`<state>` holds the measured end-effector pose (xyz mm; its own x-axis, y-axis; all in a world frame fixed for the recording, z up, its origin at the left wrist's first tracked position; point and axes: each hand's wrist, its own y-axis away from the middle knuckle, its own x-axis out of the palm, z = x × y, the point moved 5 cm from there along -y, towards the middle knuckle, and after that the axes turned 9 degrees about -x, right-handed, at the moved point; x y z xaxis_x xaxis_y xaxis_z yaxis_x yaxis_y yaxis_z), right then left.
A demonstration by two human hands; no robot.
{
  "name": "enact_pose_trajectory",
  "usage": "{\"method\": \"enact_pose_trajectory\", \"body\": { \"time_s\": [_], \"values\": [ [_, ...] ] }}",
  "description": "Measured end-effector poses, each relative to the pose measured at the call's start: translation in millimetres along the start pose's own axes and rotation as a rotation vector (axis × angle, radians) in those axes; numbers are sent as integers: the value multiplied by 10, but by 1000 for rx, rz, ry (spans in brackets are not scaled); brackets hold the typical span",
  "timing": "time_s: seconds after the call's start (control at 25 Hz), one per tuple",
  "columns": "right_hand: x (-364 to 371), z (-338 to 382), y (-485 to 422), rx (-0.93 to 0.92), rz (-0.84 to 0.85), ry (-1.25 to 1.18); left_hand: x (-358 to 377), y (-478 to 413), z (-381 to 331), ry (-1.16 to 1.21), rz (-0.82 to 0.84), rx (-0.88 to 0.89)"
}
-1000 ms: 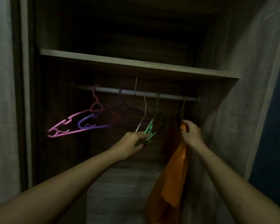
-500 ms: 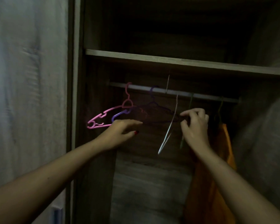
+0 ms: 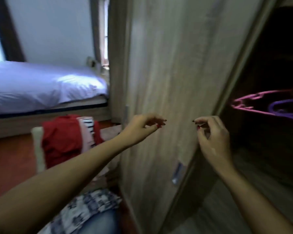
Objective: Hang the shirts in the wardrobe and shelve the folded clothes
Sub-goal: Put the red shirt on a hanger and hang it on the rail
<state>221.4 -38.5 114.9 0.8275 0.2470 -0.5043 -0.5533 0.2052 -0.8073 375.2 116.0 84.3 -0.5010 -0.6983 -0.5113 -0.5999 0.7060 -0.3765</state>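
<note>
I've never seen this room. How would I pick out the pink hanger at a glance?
Find the tall wooden wardrobe door in the middle, then look right into the dark opening beside it. Above and right of the right hand hangs the pink hanger; it is notched and reaches farther left than the purple hanger tucked beneath it.

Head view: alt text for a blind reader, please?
Empty left hand and right hand hover before a pale wood-grain wardrobe door. A pink plastic hanger and purple plastic hanger show inside, right; a red clothes pile lies left, near a white bed.
</note>
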Motion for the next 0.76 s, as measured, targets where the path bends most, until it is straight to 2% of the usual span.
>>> {"method": "enact_pose_trajectory", "body": {
  "time_s": [0.12, 0.24, 0.32, 0.4, 0.52, 0.76],
  "values": [
    [951, 363, -56, 18, 165, -177, -802, 355, 805, -7, -111, -169],
    [1881, 734, -157, 55, 297, -327, -1716, 642, 1662, -10, -301, -319],
    [2447, 900, -243, 106, 364, -382, -2263, 743, 2201, -105, -439, -430],
    [3111, 1077, -361, 135, 449, -414, -2765, 776, 2739, -231, -509, -556],
    [4026, 1324, -469, 185, 598, -452, -3232, 715, 3458, -349, -530, -724],
    [5163, 1388, -440, 344, 731, -445, -3211, 152, 4338, -375, -379, -723]
  ]
}}
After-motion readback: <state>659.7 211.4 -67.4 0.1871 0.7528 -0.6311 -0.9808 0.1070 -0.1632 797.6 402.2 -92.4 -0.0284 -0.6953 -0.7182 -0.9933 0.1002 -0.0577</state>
